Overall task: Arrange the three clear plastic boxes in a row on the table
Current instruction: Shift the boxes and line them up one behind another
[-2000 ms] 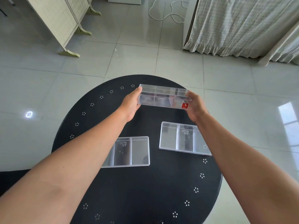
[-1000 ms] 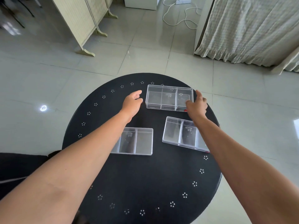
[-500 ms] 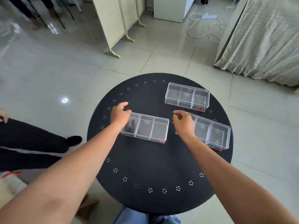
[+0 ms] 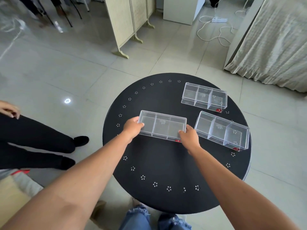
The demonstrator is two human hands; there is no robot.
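Gripping the near-left clear box (image 4: 162, 125) by its 2 short ends, the left hand (image 4: 132, 128) wraps its fingers over the left end with the thumb on the near wall, and the right hand (image 4: 189, 136) pinches the near-right corner beside the small red label; both hands are closed on this 1 box. It has 3 compartments and sits toward the left-centre of the round black table (image 4: 166, 171), though whether its base is resting on the top or lifted just clear of it cannot be told. Just beside the right hand, but apart from the held box, lies the second box (image 4: 221, 130), angled so its right end runs toward the table's right edge. Farther back stands the third box (image 4: 204, 96), near the far-right rim and separate from the other 2. Judging from this layout, the step in hand is placing the held box, since the 3 boxes form a loose triangle and not yet a row. The next move probably calls for turning the held box to match the slant of its neighbour and setting it down in line, then bringing the far one into the same line. Beyond the table, another person's legs (image 4: 33, 140) stand on the tiled floor at left.
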